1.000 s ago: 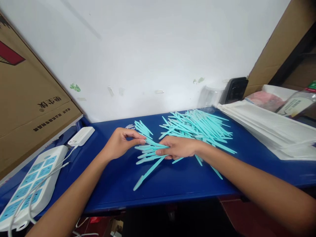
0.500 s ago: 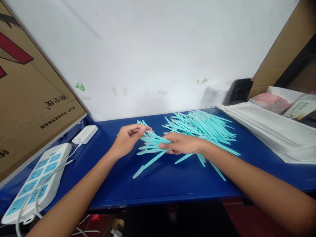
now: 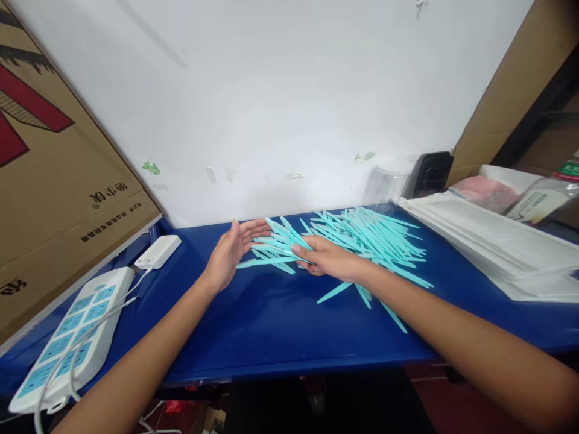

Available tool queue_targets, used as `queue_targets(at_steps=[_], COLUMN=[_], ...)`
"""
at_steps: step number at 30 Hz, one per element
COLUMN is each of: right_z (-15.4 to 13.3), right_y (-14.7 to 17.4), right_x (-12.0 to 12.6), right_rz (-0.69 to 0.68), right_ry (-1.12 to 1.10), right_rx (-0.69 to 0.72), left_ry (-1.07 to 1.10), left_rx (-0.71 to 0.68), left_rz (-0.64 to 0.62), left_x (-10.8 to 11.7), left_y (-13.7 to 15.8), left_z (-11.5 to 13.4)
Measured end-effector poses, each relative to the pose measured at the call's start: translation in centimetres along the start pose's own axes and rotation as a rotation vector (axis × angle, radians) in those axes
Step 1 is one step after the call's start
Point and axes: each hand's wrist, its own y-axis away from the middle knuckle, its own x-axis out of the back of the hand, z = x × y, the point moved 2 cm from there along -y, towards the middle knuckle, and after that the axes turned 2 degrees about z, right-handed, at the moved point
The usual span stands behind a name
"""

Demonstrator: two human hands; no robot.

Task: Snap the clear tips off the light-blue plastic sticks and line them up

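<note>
My right hand point(image 3: 323, 256) is closed round a fanned bundle of slim turquoise eyebrow razors point(image 3: 275, 244), thumb on top, with their paler ends pointing left. My left hand point(image 3: 233, 250) is open beside those ends, fingers stretched toward the far side of the bundle and thumb raised. Whether its fingers touch the razors is hard to tell. Behind and right of my right hand lies a loose pile of the same razors point(image 3: 380, 235). A few stray ones stick out toward the front, partly under my right forearm.
A blue table point(image 3: 253, 331) meets a white wall. At left are a white power strip point(image 3: 76, 337), a white adapter point(image 3: 158, 251) with cables and a large cardboard box point(image 3: 67, 181). At right stand a clear plastic cup point(image 3: 391, 187), a black object point(image 3: 432, 173) and stacked white sheets point(image 3: 479, 241).
My left hand has opened from a pinch at the razor ends and drawn slightly left. The razors in my right hand have shifted, and the one angled toward the front now points left.
</note>
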Motion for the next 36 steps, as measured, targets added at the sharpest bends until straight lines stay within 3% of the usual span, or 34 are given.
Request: queue_targets(at_steps=[5, 9, 15, 19, 23, 26, 32, 36], right_z=[0.0, -0.3, -0.3, -0.7, -1.2, -1.4, -0.9, -0.1], right_y=[0.0, 0.2, 0.4, 0.7, 1.1, 1.3, 1.2, 0.7], right_x=[-0.3, -1.9, -3.4, -3.4, -3.5, -3.7, -4.2, -4.4], right_rz=[0.062, 0.026, 0.053, -0.057, -0.151, -0.140, -0.116, -0.007], right_ry=[-0.082, -0.084, -0.170, -0.321, -0.389, -0.313, -0.173, -0.049], right_rx=[0.034, 0.004, -0.050, -0.083, -0.057, -0.016, -0.073, -0.108], left_ry=[-0.096, -0.150, -0.142, 0.029, 0.067, 0.091, -0.014, -0.061], left_rx=[-0.063, -0.173, -0.210, -0.183, -0.174, -0.153, -0.102, -0.074], left_rz=[0.079, 0.105, 0.160, 0.243, 0.308, 0.251, -0.030, -0.200], left_x=[-1.6, -3.1, -5.8, -7.3, -8.1, -8.5, -10.0, -11.3], left_y=[-0.5, -1.6, -2.4, -2.0, -2.0, -2.2, -1.4, -0.5], left_z=[0.8, 1.0, 1.6, 2.6, 3.1, 2.9, 2.3, 2.3])
